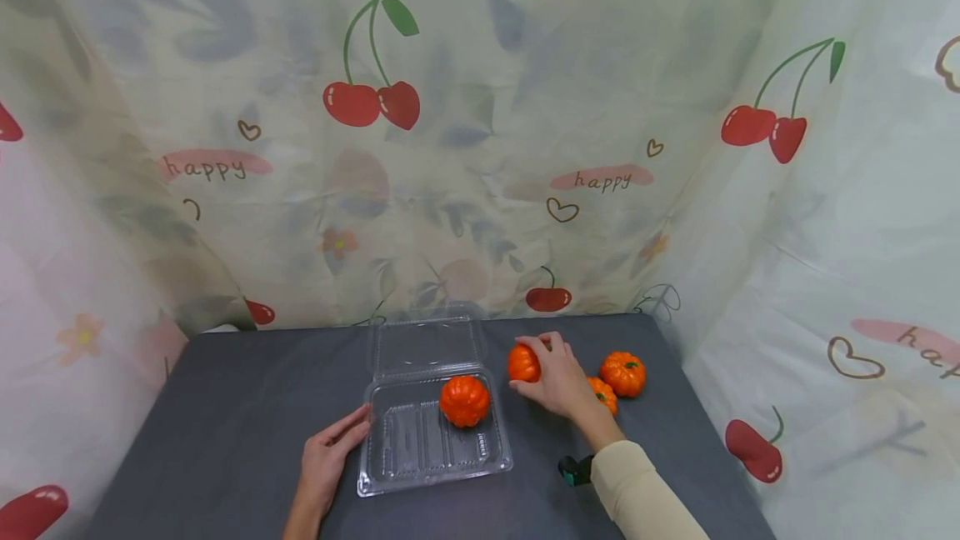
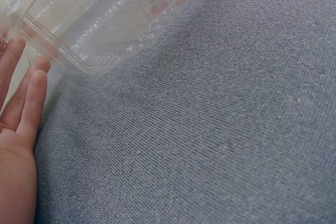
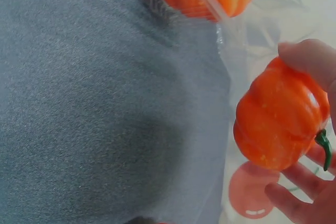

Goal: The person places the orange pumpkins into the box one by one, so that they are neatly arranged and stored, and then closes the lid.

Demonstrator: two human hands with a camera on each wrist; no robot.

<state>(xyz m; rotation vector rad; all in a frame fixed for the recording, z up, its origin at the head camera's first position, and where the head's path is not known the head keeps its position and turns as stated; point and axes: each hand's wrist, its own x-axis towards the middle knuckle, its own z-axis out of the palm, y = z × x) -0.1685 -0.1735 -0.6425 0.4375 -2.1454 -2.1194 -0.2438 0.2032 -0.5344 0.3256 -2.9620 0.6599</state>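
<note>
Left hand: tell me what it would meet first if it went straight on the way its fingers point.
The left hand would most likely meet the near left side of the clear plastic container first; its fingertips are at that edge, though whether they already touch is hard to tell.

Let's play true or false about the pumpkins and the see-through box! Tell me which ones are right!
1. One pumpkin sits in the clear box. True.
2. The box is shut. False: its lid is open.
3. The right hand holds another pumpkin. True.
4. Both hands hold pumpkins. False: the left hand is at the box's edge.
5. The held pumpkin's stem is blue. False: the stem is green.
6. Two other pumpkins lie on the table. True.
</note>
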